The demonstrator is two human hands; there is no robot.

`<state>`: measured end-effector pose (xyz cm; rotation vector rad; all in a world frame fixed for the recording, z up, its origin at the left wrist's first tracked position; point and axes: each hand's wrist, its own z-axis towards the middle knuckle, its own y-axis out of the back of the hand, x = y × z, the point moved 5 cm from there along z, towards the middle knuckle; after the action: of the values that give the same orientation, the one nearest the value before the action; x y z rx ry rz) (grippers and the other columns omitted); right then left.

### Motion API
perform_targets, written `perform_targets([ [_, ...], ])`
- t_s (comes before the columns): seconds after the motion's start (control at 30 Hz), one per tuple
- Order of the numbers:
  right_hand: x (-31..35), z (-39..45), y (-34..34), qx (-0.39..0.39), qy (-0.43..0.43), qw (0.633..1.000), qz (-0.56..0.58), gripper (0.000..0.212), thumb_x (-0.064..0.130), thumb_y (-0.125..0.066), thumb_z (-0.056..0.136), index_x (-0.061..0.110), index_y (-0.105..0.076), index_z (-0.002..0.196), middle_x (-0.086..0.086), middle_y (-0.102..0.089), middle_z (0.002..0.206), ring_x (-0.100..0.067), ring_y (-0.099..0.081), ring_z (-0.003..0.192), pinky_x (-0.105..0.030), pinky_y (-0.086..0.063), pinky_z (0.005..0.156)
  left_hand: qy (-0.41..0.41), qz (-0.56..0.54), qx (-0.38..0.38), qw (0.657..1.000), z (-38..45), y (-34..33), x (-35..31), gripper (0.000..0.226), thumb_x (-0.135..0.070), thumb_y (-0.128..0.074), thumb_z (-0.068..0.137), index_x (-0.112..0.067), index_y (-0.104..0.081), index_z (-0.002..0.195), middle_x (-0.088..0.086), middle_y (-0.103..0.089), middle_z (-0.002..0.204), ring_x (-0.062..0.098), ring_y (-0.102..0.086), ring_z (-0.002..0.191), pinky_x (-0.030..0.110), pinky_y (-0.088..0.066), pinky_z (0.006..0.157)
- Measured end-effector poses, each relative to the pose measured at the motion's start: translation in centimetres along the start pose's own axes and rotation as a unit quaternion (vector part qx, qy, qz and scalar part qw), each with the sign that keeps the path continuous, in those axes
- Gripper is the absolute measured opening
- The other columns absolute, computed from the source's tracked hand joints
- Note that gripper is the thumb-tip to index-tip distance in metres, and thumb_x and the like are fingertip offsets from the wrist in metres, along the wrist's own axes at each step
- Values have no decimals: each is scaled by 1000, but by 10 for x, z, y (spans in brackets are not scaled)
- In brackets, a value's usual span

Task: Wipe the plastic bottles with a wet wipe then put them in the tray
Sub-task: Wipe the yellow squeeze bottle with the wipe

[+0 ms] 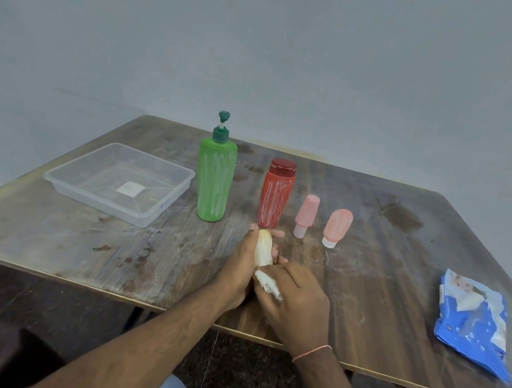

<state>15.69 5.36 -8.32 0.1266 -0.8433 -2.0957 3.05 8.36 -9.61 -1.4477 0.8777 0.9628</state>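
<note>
Two hands meet near the front edge of the surface (88, 237), working on one small pale bottle (264, 250). The left hand (241, 266) wraps it from the left side, thumb and fingers curled round its body, so its long axis points away from the person with the rounded end far. The right hand (295, 295) is closed around a bunched white wet wipe (266, 282), pressing it against the near end of the bottle. This looks like the wiping step on the first bottle, and none is in the tray yet.

To the right, well apart from the hands, lies a crumpled blue wipe pack (473, 320); its print is too blurred to read.

Just beyond the hands stand four more bottles in a row: a red bottle (275, 194) almost touching the left fingertips, a pink bottle (306, 215), a peach-coloured bottle (336, 227) resting on its cap, and a tall green pump bottle (214, 179) on the left. The red and green ones show whitish streaks.

The clear tray (148, 216) sits far left of the hands, past the green bottle, so the left hand is nearer for the drop. A small square label on its floor and a blue scribble on its wall cannot be read.
</note>
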Motion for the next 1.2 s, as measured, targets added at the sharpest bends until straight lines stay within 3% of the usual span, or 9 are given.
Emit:
perform_targets([
  [0.07,0,-1,0,5,-7,1000,4,10,30,-77,90,25,-80,98,6,-73,98,-16,-73,105,-32,-60,80,-3,7,4,1000,0,-1,0,66,-53,-18,114,-11,-68,128,2,-57,81,12,-68,77,31,-57,79],
  [0.17,5,-1,-1,23,32,999,9,7,29,-76,90,25,-79,95,7,-69,90,-18,-69,88,-27,-57,86,-6,19,5,1000,-1,-2,-1,66,-54,-20,114,-13,-70,126,5,-58,83,22,-68,85,37,-59,86],
  [0.33,1,0,0,11,-5,1000,-6,10,30,-74,91,27,-79,100,6,-71,93,-18,-72,91,-35,-59,71,-22,48,10,999,0,0,1,63,-54,-20,114,-19,-73,121,4,-58,86,15,-65,80,37,-55,84],
  [0.5,6,0,1,15,30,999,2,6,29,-77,89,25,-79,93,6,-69,88,-17,-68,82,-30,-58,76,-30,49,21,998,-2,-3,0,65,-54,-19,113,-16,-70,124,5,-57,86,18,-66,83,41,-56,90],
  [0.67,0,0,5,-12,-27,1000,9,11,28,-80,87,26,-80,98,6,-73,94,-14,-74,97,-28,-58,74,-38,55,26,997,1,-1,2,64,-53,-19,114,-14,-69,126,2,-57,83,12,-65,78,34,-55,81],
  [0.83,1,1,1,10,2,1000,28,7,30,-76,91,28,-80,97,8,-69,89,-16,-69,81,-34,-58,70,-54,58,36,996,1,-2,2,65,-54,-20,113,-12,-68,127,4,-55,83,15,-62,77,31,-57,78],
  [0.93,0,3,7,-13,-34,999,24,10,30,-80,87,27,-79,97,8,-70,90,-12,-67,79,-27,-55,64,-56,65,39,996,0,-3,1,64,-54,-19,113,-14,-69,125,3,-56,84,13,-61,75,30,-55,75],
  [1.1,-2,1,5,-8,-15,997,69,9,24,-82,86,27,-81,95,10,-71,89,-13,-69,80,-35,-57,66,-61,65,28,996,-1,-4,0,66,-55,-21,112,-12,-68,125,7,-54,84,16,-57,74,30,-54,71],
  [1.2,-2,5,9,-18,-29,998,59,13,25,-82,85,28,-80,98,10,-71,90,-12,-67,78,-32,-55,64,-54,71,35,995,1,-4,1,67,-63,-24,110,-16,-70,125,7,-55,86,18,-55,74,35,-47,69],
])
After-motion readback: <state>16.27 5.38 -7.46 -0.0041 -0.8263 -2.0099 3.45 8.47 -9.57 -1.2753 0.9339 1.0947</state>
